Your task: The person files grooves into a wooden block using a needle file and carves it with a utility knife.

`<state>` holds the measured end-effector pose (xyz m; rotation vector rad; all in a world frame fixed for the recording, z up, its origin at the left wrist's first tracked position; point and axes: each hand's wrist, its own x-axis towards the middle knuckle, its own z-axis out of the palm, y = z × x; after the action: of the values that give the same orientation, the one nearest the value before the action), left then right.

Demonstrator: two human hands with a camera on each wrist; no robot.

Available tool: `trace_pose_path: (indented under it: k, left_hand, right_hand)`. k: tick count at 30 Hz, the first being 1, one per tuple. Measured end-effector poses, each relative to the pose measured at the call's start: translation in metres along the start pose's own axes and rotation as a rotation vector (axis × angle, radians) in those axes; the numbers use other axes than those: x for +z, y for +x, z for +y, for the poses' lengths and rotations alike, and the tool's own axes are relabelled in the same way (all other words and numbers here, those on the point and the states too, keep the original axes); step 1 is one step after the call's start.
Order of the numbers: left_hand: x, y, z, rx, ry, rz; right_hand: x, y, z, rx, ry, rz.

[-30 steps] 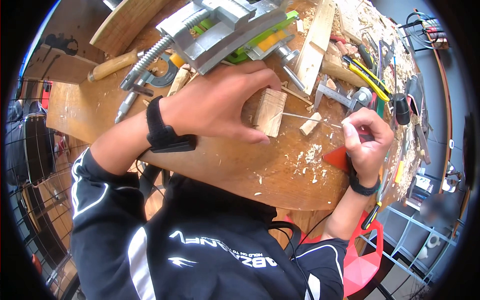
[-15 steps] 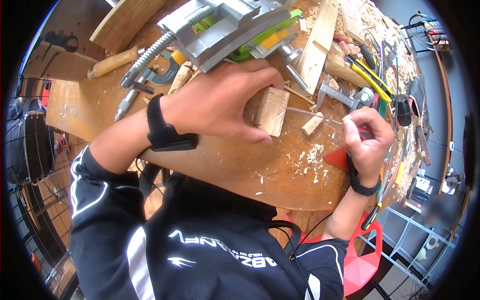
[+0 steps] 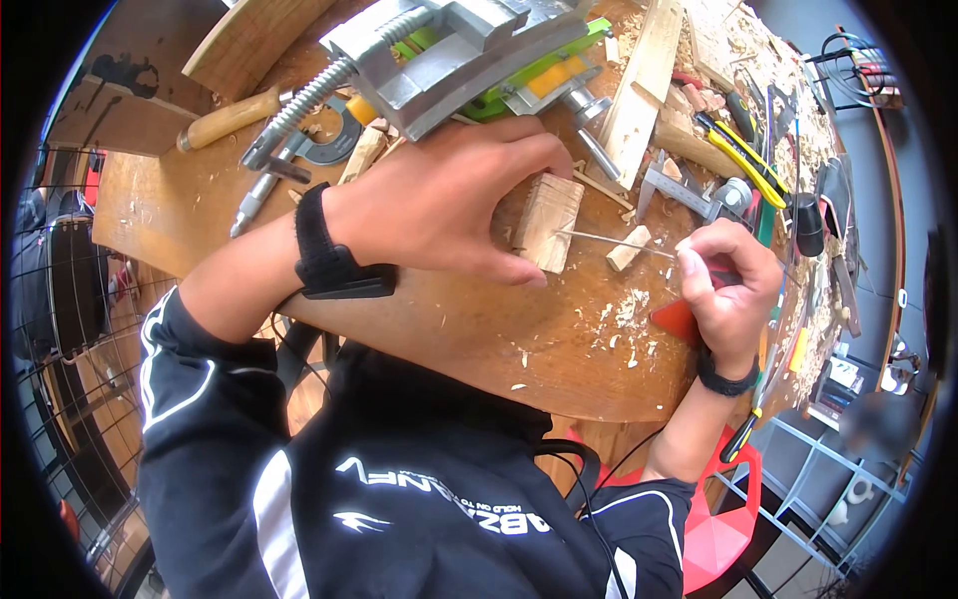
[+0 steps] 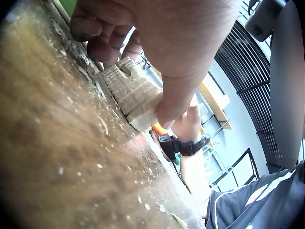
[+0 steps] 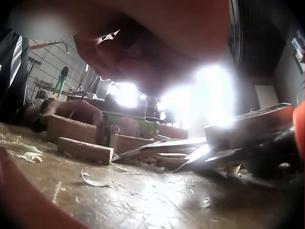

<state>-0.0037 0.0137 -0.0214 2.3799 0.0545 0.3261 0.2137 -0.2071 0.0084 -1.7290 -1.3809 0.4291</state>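
Note:
A small squared wooden block (image 3: 552, 225) stands on the workbench, held by my left hand (image 3: 439, 205) with the thumb at its near end and curled fingers at its far side. In the left wrist view the block (image 4: 136, 98) shows a notch cut into its edge. My right hand (image 3: 733, 285) pinches a thin metal rod (image 3: 611, 239), like a needle file, between thumb and forefinger. The rod's tip reaches the block's top. In the right wrist view the rod (image 5: 84, 97) slants down to the block (image 5: 71, 129).
Beyond my left hand stands a metal vise (image 3: 449, 70). A small wood offcut (image 3: 628, 250) lies under the rod, with shavings (image 3: 629, 311) nearby. Calipers (image 3: 679, 190), yellow-handled pliers (image 3: 743, 155) and wood strips (image 3: 639, 95) crowd the right side. A wooden-handled tool (image 3: 230, 118) lies left.
Half a second ago the rod's tip was drawn back to the block's right edge; now it reaches further over the top. The left hand keeps its hold on the block.

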Motion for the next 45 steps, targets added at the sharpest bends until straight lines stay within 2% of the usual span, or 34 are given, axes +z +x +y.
trace_pose_path:
  k: [2, 4, 6, 7, 11, 15, 20, 22, 24, 28, 30, 31, 36, 38, 42, 45]
  left_hand:
    - [-0.002, -0.001, 0.002, 0.020, 0.001, 0.015]
    - [-0.008, 0.002, 0.009, -0.086, -0.020, -0.078]
    - [-0.004, 0.002, 0.003, -0.022, 0.000, -0.035]
    - [-0.001, 0.000, 0.001, 0.031, 0.018, 0.014]
    - [-0.001, 0.000, 0.001, 0.008, 0.016, 0.007]
    - [0.000, -0.001, 0.001, 0.001, 0.003, 0.010]
    - [-0.002, 0.001, 0.003, 0.001, 0.004, -0.010]
    - [-0.001, -0.001, 0.002, -0.005, -0.006, -0.003]
    - [-0.002, -0.001, 0.003, -0.013, 0.009, -0.008]
    - [0.000, -0.001, 0.001, 0.005, 0.006, 0.004]
    - [0.002, -0.001, 0.000, 0.006, -0.003, 0.009]
    - [0.001, -0.001, 0.000, 0.009, 0.000, 0.010]
    - [0.000, 0.000, 0.000, 0.024, -0.008, 0.010]
    - [0.000, -0.002, 0.001, 0.007, -0.009, 0.010]
    - [0.000, -0.001, 0.001, 0.015, 0.016, 0.014]
    - [0.001, -0.002, 0.001, 0.007, 0.014, 0.016]
  right_hand:
    - [0.000, 0.000, 0.003, 0.004, -0.046, 0.095]
    - [-0.002, -0.001, 0.004, 0.021, 0.000, 0.126]
    - [-0.005, -0.002, 0.005, -0.055, 0.039, 0.054]
    - [-0.002, 0.000, -0.001, -0.035, 0.010, 0.034]
    - [0.000, 0.000, 0.003, 0.049, -0.008, 0.126]
    - [-0.001, -0.002, 0.004, 0.002, 0.011, 0.027]
    - [-0.001, -0.001, 0.003, 0.053, -0.012, 0.144]
    - [-0.003, 0.000, 0.006, -0.036, -0.013, 0.079]
    - [0.001, -0.001, 0.003, -0.005, 0.028, 0.043]
    - [0.002, -0.001, 0.003, 0.016, -0.022, 0.061]
    - [0.001, -0.002, 0.005, 0.024, 0.073, 0.106]
    - [-0.002, -0.001, 0.007, -0.058, 0.028, 0.053]
    - [-0.002, -0.001, 0.001, 0.018, -0.002, 0.019]
    - [-0.001, 0.000, 0.001, -0.036, 0.028, 0.090]
    - [0.002, 0.000, 0.005, -0.049, 0.044, 0.001]
    - [-0.001, -0.001, 0.003, -0.022, 0.042, 0.041]
